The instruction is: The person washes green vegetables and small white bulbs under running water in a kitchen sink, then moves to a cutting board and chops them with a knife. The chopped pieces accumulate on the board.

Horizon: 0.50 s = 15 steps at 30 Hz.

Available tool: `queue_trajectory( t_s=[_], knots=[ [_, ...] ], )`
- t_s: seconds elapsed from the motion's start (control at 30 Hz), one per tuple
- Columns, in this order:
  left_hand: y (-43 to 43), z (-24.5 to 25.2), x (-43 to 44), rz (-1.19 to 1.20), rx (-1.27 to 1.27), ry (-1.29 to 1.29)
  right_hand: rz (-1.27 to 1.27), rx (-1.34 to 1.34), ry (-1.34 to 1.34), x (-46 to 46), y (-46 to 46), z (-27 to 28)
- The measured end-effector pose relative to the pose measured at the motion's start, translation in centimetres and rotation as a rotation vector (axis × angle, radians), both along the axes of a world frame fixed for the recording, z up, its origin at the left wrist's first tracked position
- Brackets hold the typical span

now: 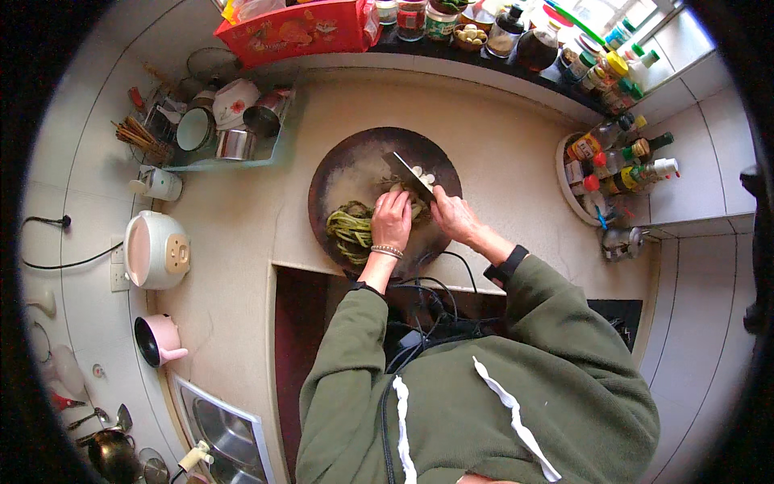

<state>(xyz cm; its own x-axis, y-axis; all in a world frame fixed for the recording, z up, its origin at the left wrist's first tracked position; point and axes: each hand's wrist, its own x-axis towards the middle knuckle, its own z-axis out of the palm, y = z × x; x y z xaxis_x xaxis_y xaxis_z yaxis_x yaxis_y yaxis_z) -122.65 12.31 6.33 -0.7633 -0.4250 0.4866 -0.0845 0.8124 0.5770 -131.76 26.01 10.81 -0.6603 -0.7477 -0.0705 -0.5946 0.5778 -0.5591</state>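
On the countertop lies a round, dark wooden chopping board (344, 163). My right hand (452, 216) grips the handle of a cleaver (411, 174), whose blade points up and to the left over the board. Small white round slices (423, 175) lie against the blade's far side. Just left of the blade, my left hand (392, 221) presses down with bent fingers on pale vegetable pieces, which it partly hides. A heap of green, stringy leafy vegetable (349, 227) rests on the board to the left of that hand.
A dish rack (266, 162) with bowls and a steel cup stands back left, near a rice cooker (158, 250) and a pink pan (161, 340). A sink (227, 429) is lower left. Jars and a red box (296, 33) line the sill; a tray (567, 181) of bottles stands right.
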Motion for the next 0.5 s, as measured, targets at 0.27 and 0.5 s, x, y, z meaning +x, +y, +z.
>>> queue_trajectory(
  t_s=[0.27, 0.5],
  knots=[
    [-0.5, -0.5, 0.5, -0.026, 0.105, -0.039, 0.111, 0.168, 0.074, 0.8, 0.2, 5.2],
    [-0.4, -0.7, 0.3, -0.005, 0.082, 0.003, 0.123, 0.217, 0.099, 0.7, 0.0, 3.3]
  ],
)
